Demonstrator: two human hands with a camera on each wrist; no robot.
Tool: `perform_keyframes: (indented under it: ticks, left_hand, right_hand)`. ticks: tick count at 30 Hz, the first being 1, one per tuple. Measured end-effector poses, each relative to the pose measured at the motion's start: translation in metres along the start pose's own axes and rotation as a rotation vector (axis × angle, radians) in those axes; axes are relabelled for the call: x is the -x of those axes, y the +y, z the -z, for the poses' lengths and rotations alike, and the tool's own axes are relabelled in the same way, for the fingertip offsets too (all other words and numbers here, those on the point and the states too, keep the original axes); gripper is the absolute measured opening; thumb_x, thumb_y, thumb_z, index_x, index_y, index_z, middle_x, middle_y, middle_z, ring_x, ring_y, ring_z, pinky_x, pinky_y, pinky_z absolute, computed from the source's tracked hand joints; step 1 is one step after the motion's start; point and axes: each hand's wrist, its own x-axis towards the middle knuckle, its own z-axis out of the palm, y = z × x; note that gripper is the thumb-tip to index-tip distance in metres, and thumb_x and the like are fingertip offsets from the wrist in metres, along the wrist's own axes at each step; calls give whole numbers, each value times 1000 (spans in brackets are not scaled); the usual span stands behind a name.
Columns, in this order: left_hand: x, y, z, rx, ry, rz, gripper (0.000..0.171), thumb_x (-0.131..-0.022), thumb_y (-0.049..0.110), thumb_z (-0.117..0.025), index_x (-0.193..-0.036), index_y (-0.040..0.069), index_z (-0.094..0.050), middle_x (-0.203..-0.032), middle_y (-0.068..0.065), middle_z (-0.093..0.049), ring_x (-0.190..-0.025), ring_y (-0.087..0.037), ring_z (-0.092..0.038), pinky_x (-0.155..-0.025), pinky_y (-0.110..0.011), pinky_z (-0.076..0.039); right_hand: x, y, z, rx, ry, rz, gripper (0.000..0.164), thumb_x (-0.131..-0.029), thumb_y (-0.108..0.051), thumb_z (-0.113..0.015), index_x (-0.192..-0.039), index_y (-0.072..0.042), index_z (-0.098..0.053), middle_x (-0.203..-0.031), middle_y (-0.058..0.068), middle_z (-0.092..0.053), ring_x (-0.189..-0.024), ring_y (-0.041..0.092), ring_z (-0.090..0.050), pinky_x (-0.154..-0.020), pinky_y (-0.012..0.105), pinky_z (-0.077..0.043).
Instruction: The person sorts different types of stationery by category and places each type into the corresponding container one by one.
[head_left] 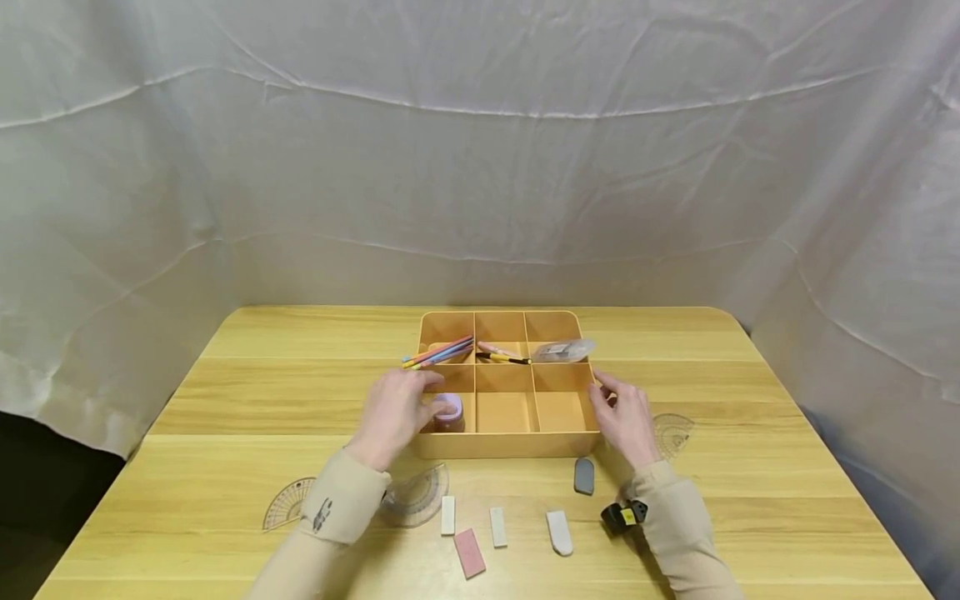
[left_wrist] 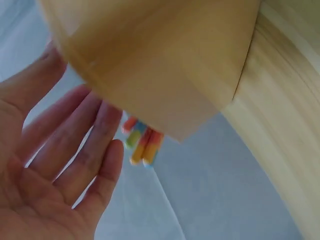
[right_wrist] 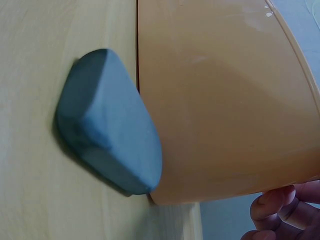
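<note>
A tan divided organizer box (head_left: 506,446) sits on the table. My left hand (head_left: 393,412) reaches over its left wall, thumb at a small purple-lidded jar (head_left: 450,414) in the front left compartment. In the left wrist view the fingers (left_wrist: 82,150) are spread and fairly straight; their tips pass behind the rim, and the jar is hidden. At the right wall my right hand (head_left: 626,417) holds the box edge between thumb and curled fingers. Coloured pencils (head_left: 442,354) lie in the back left compartment, pens (head_left: 502,357) in the middle, a clear plastic packet (head_left: 562,350) at the right.
In front of the box lie a grey eraser (head_left: 584,476), several white erasers (head_left: 558,533) and a pink one (head_left: 469,553). Clear protractors (head_left: 416,497) lie on both sides. A black-and-yellow object (head_left: 622,517) is by the right wrist. Grey sheeting (head_left: 487,192) hangs behind the table.
</note>
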Motion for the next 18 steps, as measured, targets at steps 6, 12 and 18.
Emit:
perform_keyframes:
  ticks: [6,12,18]
  left_hand:
    - [14,-10,10,88,136,153,30,-73,20,-82,-95,1,-73,-89,-12,-73,-75,-25,-65,-64,-40,-53]
    - [23,-11,11,95,7,245,49,-87,31,-69,-119,-6,-62,-111,-24,-64,-95,-37,-61,-78,-51,-53]
    - [25,-1,10,58,-189,255,69,-95,40,-56,-136,-14,-43,-136,-33,-46,-121,-45,-46,-99,-58,-40]
  right_hand:
    - [1,-1,2,-1,-10,7,28,-89,-2,-60,-112,12,-66,-67,12,-63,-47,15,-50,-40,27,-38]
    - [2,0,4,2,-6,1,28,-88,-2,-61,-112,12,-66,-66,12,-62,-48,16,-49,-41,27,-38]
    - [2,0,4,9,-4,-1,28,-88,-2,-61,-112,11,-67,-67,12,-63,-49,17,-51,-43,29,-39]
